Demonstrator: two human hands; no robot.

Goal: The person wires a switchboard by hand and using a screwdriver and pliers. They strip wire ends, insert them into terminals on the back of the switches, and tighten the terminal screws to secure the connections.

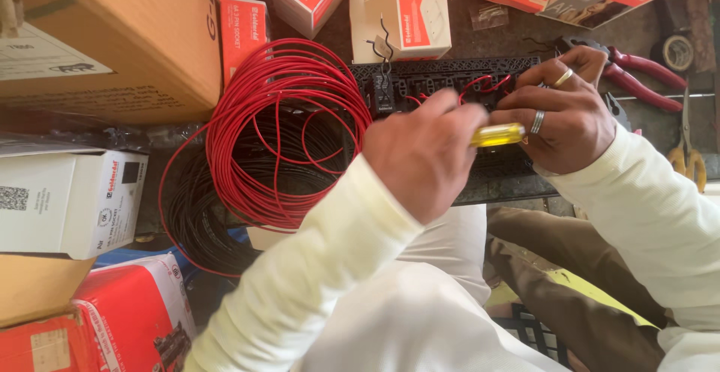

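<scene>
**Inspector:** Your left hand (424,158) is closed round the yellow-handled screwdriver (496,135), whose handle shows between your two hands; the tip is hidden. Your right hand (562,109) is curled over the black switch frame (442,79), fingers pressed down among the short red wire loops (484,85). I cannot tell whether that hand pinches a wire or only steadies the frame.

**Operator:** And where does the frame lie?

**Inspector:** Flat on the dark tabletop (645,38), toward its far edge, just beside the coil of red wire (281,128), which rests on a coil of black wire (199,218) to your left. One black module (384,91) sits seated at the frame's left end.

**Operator:** How far along do you judge it?

**Inspector:** Partway, in my judgement. A module is fitted and several red links are looped between slots. Whether the terminals are tightened is hidden under your hands. The coils look little used.

**Operator:** Anything else on the surface?

**Inspector:** Red-handled pliers (645,76) and a roll of tape (677,52) near the far right corner, yellow-handled cutters (686,154) at the right edge, and red-and-white cartons (409,12) along the far edge.
</scene>
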